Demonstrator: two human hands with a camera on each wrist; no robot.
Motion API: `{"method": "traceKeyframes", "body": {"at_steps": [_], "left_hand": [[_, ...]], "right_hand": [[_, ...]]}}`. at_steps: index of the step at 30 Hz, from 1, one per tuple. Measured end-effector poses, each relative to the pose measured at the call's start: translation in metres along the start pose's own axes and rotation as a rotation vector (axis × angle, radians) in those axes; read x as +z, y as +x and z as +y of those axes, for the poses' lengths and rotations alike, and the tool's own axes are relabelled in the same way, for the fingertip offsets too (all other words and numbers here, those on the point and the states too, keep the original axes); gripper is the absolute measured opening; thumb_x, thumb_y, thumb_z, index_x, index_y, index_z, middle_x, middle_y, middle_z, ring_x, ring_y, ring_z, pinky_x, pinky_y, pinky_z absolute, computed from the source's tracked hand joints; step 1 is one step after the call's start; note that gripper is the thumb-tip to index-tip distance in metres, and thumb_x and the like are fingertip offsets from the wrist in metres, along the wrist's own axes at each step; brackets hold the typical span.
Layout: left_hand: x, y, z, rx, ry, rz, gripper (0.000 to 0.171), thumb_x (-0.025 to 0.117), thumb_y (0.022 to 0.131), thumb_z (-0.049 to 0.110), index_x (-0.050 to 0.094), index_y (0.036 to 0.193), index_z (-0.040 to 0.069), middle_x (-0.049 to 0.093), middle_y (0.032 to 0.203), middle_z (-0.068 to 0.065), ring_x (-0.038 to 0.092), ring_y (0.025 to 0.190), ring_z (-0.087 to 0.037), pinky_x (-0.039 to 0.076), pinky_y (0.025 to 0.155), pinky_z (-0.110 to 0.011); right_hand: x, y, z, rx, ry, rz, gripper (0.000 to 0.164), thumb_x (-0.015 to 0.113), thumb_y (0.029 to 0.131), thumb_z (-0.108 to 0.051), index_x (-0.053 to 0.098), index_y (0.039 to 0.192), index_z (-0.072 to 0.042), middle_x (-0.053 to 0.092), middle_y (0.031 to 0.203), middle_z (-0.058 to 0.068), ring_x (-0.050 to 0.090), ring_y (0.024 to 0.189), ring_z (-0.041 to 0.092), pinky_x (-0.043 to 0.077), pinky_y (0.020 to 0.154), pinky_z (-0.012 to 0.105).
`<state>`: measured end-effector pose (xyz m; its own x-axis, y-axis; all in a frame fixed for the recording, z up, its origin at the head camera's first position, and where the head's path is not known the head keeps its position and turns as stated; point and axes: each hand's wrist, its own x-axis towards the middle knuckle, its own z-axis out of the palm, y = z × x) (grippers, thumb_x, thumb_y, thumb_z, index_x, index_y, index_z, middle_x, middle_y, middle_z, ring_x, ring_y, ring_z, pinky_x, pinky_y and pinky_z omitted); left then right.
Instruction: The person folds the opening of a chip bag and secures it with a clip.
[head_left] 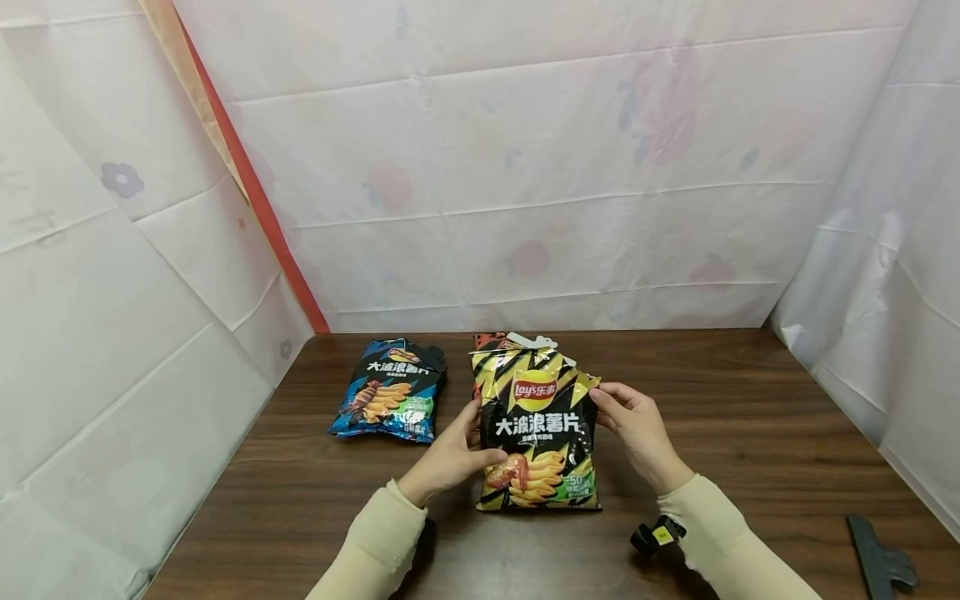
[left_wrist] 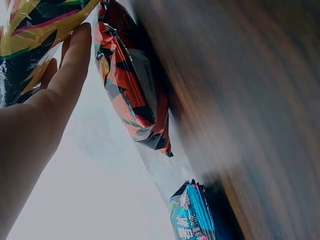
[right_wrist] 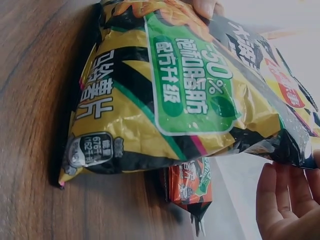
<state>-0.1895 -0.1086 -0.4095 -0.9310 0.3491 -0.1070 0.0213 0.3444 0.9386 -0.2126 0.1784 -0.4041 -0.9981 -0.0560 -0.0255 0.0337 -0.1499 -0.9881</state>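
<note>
Where the table [head_left: 720,392] comes nearest, a loose black clip [head_left: 879,562] lies by its right edge, apart from both hands. A black strap [head_left: 660,535] with a yellow label sits at the right wrist.

Farther in, around the middle of the surface, the yellow bag [head_left: 536,433] is held between the two hands, its printed front towards the person. The left hand [head_left: 452,458] grips its left side, thumb laid over the front and fingers behind; the right hand [head_left: 636,425] pinches its upper right corner. Holding opposite sides probably steadies the soft, puffed pack and stops it folding. Its lower edge is down by the wood, though whether the table bears its weight I cannot tell.

Just behind, mostly hidden, is the red bag [left_wrist: 125,85], with a white clip [head_left: 532,340] showing near its top. Towards the table's far left corner lies the blue bag [head_left: 390,392], well apart from the yellow one, perhaps to leave working room; a dark clip [head_left: 433,357] sits at its upper right corner. Past the far edge hangs a pale printed cloth [head_left: 525,167].
</note>
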Motion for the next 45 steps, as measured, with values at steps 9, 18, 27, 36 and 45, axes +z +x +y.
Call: {"method": "traceKeyframes", "body": {"at_steps": [9, 18, 27, 36, 45], "left_hand": [[-0.002, -0.002, 0.003, -0.025, -0.007, -0.017, 0.102, 0.076, 0.087, 0.030, 0.007, 0.158, 0.008, 0.013, 0.162, -0.022, 0.025, 0.145, -0.045, 0.030, 0.112, -0.060], [-0.004, -0.001, 0.006, -0.004, 0.002, -0.051, 0.101, 0.075, 0.088, 0.032, 0.008, 0.158, 0.006, 0.018, 0.162, -0.021, 0.030, 0.144, -0.044, 0.033, 0.111, -0.058], [-0.010, 0.002, 0.020, -0.001, 0.000, 0.004, 0.098, 0.073, 0.088, 0.037, 0.011, 0.158, 0.009, 0.020, 0.162, -0.017, 0.029, 0.146, -0.039, 0.030, 0.115, -0.055], [-0.014, 0.014, 0.033, 0.064, -0.080, 0.051, 0.086, 0.070, 0.092, 0.030, 0.017, 0.157, 0.014, 0.033, 0.158, -0.012, 0.035, 0.145, -0.030, 0.034, 0.114, -0.050], [-0.020, 0.024, 0.053, 0.092, -0.011, 0.157, 0.063, 0.068, 0.092, 0.035, 0.039, 0.143, 0.013, 0.057, 0.107, -0.011, 0.057, 0.086, -0.024, 0.049, 0.075, -0.036]], "right_hand": [[0.002, -0.002, -0.002, -0.003, 0.026, 0.019, 0.023, 0.066, 0.095, -0.022, 0.067, 0.101, 0.000, 0.066, 0.088, -0.006, 0.067, 0.080, 0.007, 0.057, 0.078, 0.027], [0.005, -0.004, 0.001, -0.019, -0.020, 0.082, 0.019, 0.067, 0.094, -0.023, 0.069, 0.097, -0.005, 0.067, 0.090, -0.008, 0.067, 0.083, 0.007, 0.057, 0.078, 0.028], [0.005, -0.003, 0.001, -0.048, 0.023, 0.062, 0.025, 0.066, 0.095, -0.021, 0.066, 0.101, 0.004, 0.067, 0.088, -0.005, 0.067, 0.079, 0.007, 0.057, 0.076, 0.028], [0.005, -0.004, -0.001, -0.067, 0.045, 0.040, 0.031, 0.066, 0.095, -0.019, 0.063, 0.104, 0.010, 0.067, 0.090, -0.002, 0.067, 0.080, 0.008, 0.057, 0.076, 0.028], [0.004, -0.005, -0.002, -0.077, 0.050, 0.022, 0.022, 0.065, 0.096, -0.018, 0.066, 0.101, 0.003, 0.066, 0.089, -0.005, 0.067, 0.081, 0.007, 0.057, 0.077, 0.028]]}}
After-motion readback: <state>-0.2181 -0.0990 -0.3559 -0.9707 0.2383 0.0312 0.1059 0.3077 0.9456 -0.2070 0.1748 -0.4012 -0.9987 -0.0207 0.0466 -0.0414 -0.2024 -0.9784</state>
